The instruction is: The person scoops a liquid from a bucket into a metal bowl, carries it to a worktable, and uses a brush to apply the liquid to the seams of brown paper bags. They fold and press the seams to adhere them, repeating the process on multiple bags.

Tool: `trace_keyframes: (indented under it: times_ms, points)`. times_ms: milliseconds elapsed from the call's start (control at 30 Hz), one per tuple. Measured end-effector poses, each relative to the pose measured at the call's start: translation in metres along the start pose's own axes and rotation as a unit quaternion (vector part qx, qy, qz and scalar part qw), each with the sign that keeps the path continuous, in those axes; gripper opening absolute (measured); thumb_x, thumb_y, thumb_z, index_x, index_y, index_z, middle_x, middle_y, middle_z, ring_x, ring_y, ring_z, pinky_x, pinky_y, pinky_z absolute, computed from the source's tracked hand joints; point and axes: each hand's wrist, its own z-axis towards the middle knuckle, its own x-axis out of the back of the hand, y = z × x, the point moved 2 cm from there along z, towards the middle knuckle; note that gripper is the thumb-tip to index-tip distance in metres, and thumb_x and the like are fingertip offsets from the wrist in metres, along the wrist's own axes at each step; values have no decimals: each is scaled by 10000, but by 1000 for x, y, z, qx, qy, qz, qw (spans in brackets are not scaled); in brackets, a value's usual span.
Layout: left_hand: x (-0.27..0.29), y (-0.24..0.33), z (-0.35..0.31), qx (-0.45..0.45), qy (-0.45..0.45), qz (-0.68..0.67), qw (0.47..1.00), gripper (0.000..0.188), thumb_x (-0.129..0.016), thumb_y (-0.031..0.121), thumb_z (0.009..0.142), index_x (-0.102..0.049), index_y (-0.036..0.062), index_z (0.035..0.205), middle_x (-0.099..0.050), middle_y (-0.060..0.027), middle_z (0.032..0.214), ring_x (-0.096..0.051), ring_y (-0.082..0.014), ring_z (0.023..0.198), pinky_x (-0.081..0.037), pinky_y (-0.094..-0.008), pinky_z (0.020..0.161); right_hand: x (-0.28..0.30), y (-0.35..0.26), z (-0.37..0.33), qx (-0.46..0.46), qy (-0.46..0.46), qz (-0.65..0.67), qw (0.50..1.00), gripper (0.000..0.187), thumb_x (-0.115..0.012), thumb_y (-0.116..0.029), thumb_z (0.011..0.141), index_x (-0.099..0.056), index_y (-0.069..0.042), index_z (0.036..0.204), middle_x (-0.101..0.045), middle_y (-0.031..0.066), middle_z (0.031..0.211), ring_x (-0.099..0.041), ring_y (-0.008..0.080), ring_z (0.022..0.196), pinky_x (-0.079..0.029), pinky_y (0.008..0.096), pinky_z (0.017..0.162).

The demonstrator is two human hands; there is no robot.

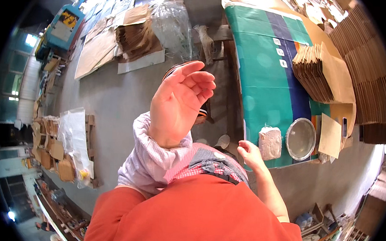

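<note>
While right hand low, left hand high.

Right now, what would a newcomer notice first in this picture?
First, the raised left hand near the centre, palm showing. Next, the green sheet on the right, with a bowl and a block at its near end. The right hand is just left of the block.

We can read no words or numbers. Ahead of the right hand, we see three small white signs on the dark blue stripe of a green sheet, too small to decipher.
</note>
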Motion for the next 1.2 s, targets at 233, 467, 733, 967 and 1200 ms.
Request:
trace_keyframes:
  times_ms: [233,467,733,967,1200]
  points:
    - [4,-31,58,102,63,5,993,305,-462,219,936,-573,-20,1089,-627,-136,982,-585,-238,908,-470,-357,821,27,17,13,-9,89,82,993,366,-645,-204,824,-607,6,1121,-662,146,1031,-638,218,952,-499,319,840]
    - [24,-74,136,219,64,258,939,207,-494,142,903,-578,14,1043,-648,-111,899,-603,-206,856,-470,-308,793,41,55,-2,-80,160,123,976,370,-648,-208,819,-607,8,1117,-664,161,1047,-644,233,973,-497,331,862]
    - [101,-122,233,216,-387,875,196,328,-631,302,776,-656,136,1058,-655,-82,1050,-610,-294,988,-492,-426,841,57,51,48,-114,223,100,963,369,-668,-285,776,-654,-37,1050,-678,150,978,-664,255,891,-514,359,799]
    - [266,-161,339,387,-515,756,121,502,-648,299,730,-598,185,1216,-620,-129,1169,-584,-307,1089,-457,-422,926,25,45,136,-232,91,6,968,284,-642,-282,731,-688,-123,962,-676,126,957,-636,298,914,-506,400,795]
    - [335,-163,397,401,-644,629,170,548,-640,393,770,-551,147,1252,-552,-147,1256,-526,-335,1154,-431,-405,964,-18,-35,187,-328,99,-23,939,301,-580,-236,789,-649,-211,1080,-651,128,1034,-619,310,968,-506,420,778]
